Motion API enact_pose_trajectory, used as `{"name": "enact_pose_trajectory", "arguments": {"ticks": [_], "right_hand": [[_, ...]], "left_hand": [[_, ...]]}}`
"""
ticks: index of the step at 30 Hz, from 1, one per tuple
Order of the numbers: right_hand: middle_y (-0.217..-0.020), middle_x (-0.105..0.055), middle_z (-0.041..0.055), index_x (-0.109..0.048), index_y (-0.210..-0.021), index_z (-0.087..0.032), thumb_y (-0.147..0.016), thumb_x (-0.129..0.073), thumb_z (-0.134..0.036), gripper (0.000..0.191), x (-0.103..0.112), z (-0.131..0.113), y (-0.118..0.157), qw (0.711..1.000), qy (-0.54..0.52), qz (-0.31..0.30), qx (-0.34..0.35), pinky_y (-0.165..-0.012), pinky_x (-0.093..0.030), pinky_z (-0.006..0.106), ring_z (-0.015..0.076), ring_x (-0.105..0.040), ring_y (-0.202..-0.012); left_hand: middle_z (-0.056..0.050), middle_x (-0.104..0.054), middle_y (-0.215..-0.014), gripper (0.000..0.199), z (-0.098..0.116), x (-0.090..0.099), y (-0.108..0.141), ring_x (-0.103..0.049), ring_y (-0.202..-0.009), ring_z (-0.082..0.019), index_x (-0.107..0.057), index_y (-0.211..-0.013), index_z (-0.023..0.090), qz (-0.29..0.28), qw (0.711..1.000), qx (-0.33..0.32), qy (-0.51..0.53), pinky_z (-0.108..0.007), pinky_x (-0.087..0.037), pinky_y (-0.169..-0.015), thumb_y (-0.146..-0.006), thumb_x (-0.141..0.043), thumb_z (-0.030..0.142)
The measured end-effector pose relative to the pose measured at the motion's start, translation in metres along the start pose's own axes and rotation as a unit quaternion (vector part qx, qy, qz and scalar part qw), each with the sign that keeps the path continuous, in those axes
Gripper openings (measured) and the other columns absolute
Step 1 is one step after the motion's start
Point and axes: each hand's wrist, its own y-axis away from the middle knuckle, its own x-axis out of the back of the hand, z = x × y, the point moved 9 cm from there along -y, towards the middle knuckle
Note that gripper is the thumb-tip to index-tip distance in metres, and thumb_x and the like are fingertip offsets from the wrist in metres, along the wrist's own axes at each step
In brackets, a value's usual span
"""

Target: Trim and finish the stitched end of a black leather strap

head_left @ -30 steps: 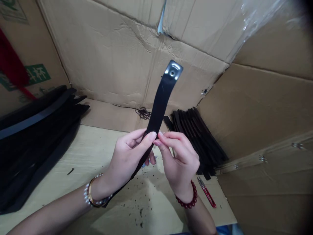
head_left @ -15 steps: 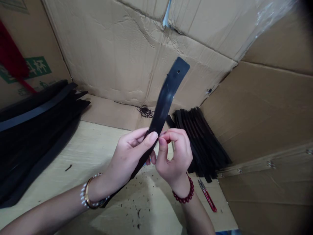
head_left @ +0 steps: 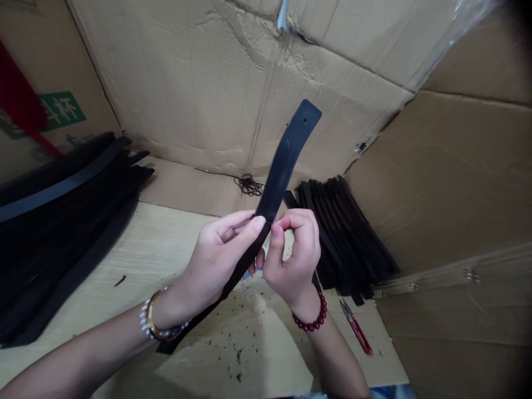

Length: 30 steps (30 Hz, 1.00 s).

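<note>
A long black strap (head_left: 286,155) rises at a slant in front of me, a small hole near its square-cut upper end. My left hand (head_left: 224,244) grips it about its middle, thumb pressed on the face and fingers behind. The strap's lower part runs down under my left wrist. Close to the strap's right edge, my right hand (head_left: 293,244) pinches with thumb and forefinger. Something thin, perhaps a thread, seems to lie between that pinch and the strap; it is too small to make out.
Black strips (head_left: 62,238) lie heaped on the left, and more black straps (head_left: 341,238) lie in a row on the right. Red-handled snips (head_left: 356,328) rest at the right. A tangle of dark cord (head_left: 249,185) lies by the cardboard wall (head_left: 187,88). Dark crumbs dot the table (head_left: 166,244).
Both hands stay at the strap with nearly the same hold. My right hand has shifted slightly up and left, and the view has tilted a little.
</note>
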Motion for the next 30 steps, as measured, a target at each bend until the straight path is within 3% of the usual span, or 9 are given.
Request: {"name": "enact_pose_trajectory", "arguments": {"ticks": [5, 8, 9, 12, 15, 17, 22, 26, 30], "right_hand": [[-0.085, -0.056, 0.0034, -0.052, -0.089, -0.019, -0.094, -0.051, -0.012, 0.009, -0.002, 0.013, -0.007, 0.998, -0.048, -0.042, -0.013, -0.071, -0.049, 0.031, 0.0158, -0.057, -0.082], [-0.099, -0.063, 0.0041, -0.056, -0.101, -0.020, -0.099, -0.053, -0.022, 0.005, -0.018, 0.041, -0.007, 0.975, -0.111, -0.169, -0.094, -0.074, -0.052, 0.030, 0.0149, -0.063, -0.089], [-0.103, -0.065, 0.0042, -0.054, -0.111, -0.021, -0.099, -0.053, -0.024, 0.012, -0.026, 0.050, -0.001, 0.958, -0.129, -0.227, -0.116, -0.074, -0.053, 0.030, 0.0146, -0.064, -0.090], [-0.107, -0.066, 0.0057, -0.040, -0.129, -0.019, -0.097, -0.056, -0.026, 0.037, -0.048, 0.073, 0.036, 0.898, -0.126, -0.395, -0.145, -0.074, -0.054, 0.031, 0.0165, -0.066, -0.090], [-0.108, -0.066, 0.0098, -0.046, -0.122, -0.015, -0.095, -0.059, -0.024, 0.032, -0.061, 0.097, 0.088, 0.851, -0.026, -0.505, -0.141, -0.080, -0.054, 0.035, 0.0197, -0.065, -0.094], [-0.107, -0.067, 0.0109, -0.054, -0.113, -0.014, -0.092, -0.061, -0.016, 0.022, -0.069, 0.104, 0.121, 0.825, 0.047, -0.556, -0.088, -0.085, -0.052, 0.037, 0.0206, -0.063, -0.096], [-0.103, -0.066, 0.0104, -0.061, -0.101, -0.014, -0.091, -0.056, -0.008, 0.013, -0.079, 0.109, 0.159, 0.812, 0.099, -0.574, -0.043, -0.087, -0.047, 0.041, 0.0251, -0.057, -0.098], [-0.091, -0.064, 0.0102, -0.060, -0.092, -0.013, -0.090, -0.049, -0.003, 0.015, -0.083, 0.103, 0.159, 0.802, 0.120, -0.583, -0.047, -0.080, -0.046, 0.038, 0.0237, -0.055, -0.088], [-0.099, -0.061, 0.0147, -0.058, -0.089, -0.012, -0.085, -0.047, 0.001, 0.018, -0.083, 0.097, 0.159, 0.809, 0.122, -0.571, -0.063, -0.081, -0.046, 0.039, 0.0250, -0.054, -0.093]], "left_hand": [[-0.001, -0.062, -0.056, 0.027, 0.005, 0.004, -0.004, -0.056, -0.047, -0.012, -0.070, -0.101, 0.012, 0.007, 1.000, -0.017, -0.014, -0.020, -0.048, -0.045, -0.089, -0.066, 0.036], [-0.001, -0.063, -0.057, 0.032, 0.011, 0.011, -0.010, -0.057, -0.048, -0.012, -0.070, -0.107, 0.012, 0.023, 0.998, -0.035, -0.043, -0.021, -0.048, -0.046, -0.091, -0.065, 0.038], [-0.001, -0.063, -0.057, 0.033, 0.012, 0.014, -0.013, -0.057, -0.048, -0.012, -0.070, -0.109, 0.012, 0.026, 0.998, -0.035, -0.049, -0.020, -0.048, -0.046, -0.091, -0.065, 0.039], [-0.002, -0.063, -0.057, 0.040, 0.007, 0.019, -0.021, -0.055, -0.046, -0.011, -0.069, -0.116, 0.011, 0.021, 0.999, -0.006, -0.027, -0.019, -0.046, -0.044, -0.092, -0.063, 0.042], [-0.003, -0.063, -0.058, 0.046, 0.003, 0.023, -0.027, -0.053, -0.045, -0.011, -0.068, -0.120, 0.009, 0.020, 1.000, 0.016, 0.006, -0.019, -0.043, -0.043, -0.091, -0.062, 0.045], [-0.004, -0.064, -0.061, 0.046, 0.005, 0.025, -0.029, -0.054, -0.046, -0.011, -0.069, -0.118, 0.009, 0.025, 1.000, 0.006, 0.015, -0.020, -0.043, -0.042, -0.090, -0.064, 0.044], [-0.005, -0.065, -0.061, 0.044, 0.004, 0.023, -0.027, -0.056, -0.050, -0.012, -0.070, -0.118, 0.011, 0.010, 1.000, 0.004, 0.028, -0.020, -0.044, -0.043, -0.091, -0.064, 0.045], [-0.006, -0.067, -0.064, 0.043, 0.005, 0.020, -0.022, -0.056, -0.049, -0.012, -0.070, -0.121, 0.012, -0.008, 0.999, 0.003, 0.032, -0.020, -0.044, -0.044, -0.092, -0.063, 0.044], [-0.007, -0.068, -0.066, 0.042, 0.008, 0.018, -0.017, -0.059, -0.051, -0.013, -0.070, -0.122, 0.014, -0.012, 1.000, 0.004, 0.025, -0.021, -0.045, -0.045, -0.093, -0.062, 0.044]]}}
